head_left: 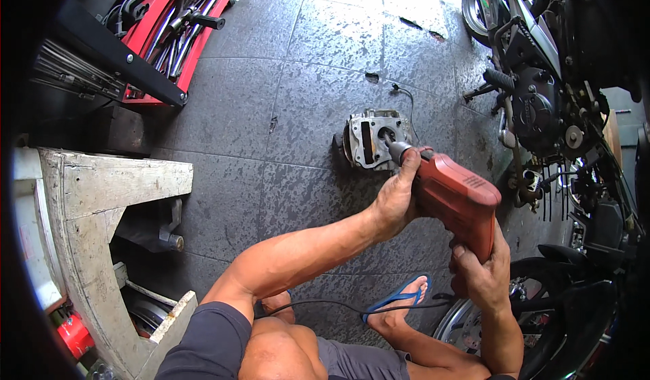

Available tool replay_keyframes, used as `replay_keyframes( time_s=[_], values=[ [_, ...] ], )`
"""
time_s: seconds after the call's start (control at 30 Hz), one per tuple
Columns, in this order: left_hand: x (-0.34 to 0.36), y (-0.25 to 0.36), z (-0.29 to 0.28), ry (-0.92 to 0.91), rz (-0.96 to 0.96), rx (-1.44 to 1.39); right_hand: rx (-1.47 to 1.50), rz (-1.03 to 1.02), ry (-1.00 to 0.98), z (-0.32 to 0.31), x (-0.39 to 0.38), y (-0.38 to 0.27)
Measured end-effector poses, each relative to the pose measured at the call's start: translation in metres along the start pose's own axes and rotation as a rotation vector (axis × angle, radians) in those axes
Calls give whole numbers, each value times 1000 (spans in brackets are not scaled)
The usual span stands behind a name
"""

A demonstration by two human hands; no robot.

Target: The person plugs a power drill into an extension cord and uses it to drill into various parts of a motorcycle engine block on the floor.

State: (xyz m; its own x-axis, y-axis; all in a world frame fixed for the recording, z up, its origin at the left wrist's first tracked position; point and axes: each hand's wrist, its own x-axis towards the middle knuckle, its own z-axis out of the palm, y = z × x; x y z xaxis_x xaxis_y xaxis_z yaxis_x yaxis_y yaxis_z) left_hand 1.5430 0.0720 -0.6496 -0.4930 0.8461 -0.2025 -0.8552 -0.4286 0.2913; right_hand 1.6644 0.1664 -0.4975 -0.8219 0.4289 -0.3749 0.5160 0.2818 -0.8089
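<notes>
One red power drill (pixel 460 190), held at the middle of the scene, nose pointing far and left, handle toward the near side.

Two bare hands on it. Left hand (pixel 398 200): grip closed on the front of the drill's body, thumb lying along it just behind the metal chuck (pixel 398 151). Right hand (pixel 484 271): grip wrapped around the handle; trigger hidden.

One metal engine part (pixel 376 143), block-shaped, with a long dark slot and a round bore in its upper face; on the floor (pixel 230 122) of grey tiles, just beyond the chuck. The attachment in the chuck meets the bore; its depth cannot be told.

One thin dark cord (pixel 412 106), on the floor right of the part. One black cable (pixel 325 301), crossing the near side.

One foot (pixel 396 312) in a blue sandal, near, left of a motorcycle wheel (pixel 467 326).

One motorcycle (pixel 535 109), dark, far right.

One red tool trolley (pixel 196 48), far left, its tray filled with metal tools (pixel 177 34).

One worn white wooden stand (pixel 128 180), left.
</notes>
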Motion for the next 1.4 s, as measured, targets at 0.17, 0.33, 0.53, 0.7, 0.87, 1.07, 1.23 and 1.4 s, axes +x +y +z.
replay_keyframes(
  time_s=[0.17,0.33,0.53,0.7,0.87,1.07,1.23,1.4],
  values=[
    [2,3,6,22,29,-40,-34,-62,51,1,0,1],
    [11,6,-15,10,5,8,-2,13,-18,7,18,6],
    [1,1,4,7,26,14,-26,-62,10,1,4,-5],
    [16,6,-11,-22,23,13,-30,-9,-5,7,19,-15],
    [17,6,-15,-7,40,38,-34,-27,-11,10,23,-11],
    [11,5,-9,11,36,22,-36,-11,-19,9,18,-18],
    [19,11,-19,26,43,28,7,-14,-39,17,30,-15],
    [11,2,-9,-25,25,12,-52,-13,-26,6,15,-21]
  ],
)
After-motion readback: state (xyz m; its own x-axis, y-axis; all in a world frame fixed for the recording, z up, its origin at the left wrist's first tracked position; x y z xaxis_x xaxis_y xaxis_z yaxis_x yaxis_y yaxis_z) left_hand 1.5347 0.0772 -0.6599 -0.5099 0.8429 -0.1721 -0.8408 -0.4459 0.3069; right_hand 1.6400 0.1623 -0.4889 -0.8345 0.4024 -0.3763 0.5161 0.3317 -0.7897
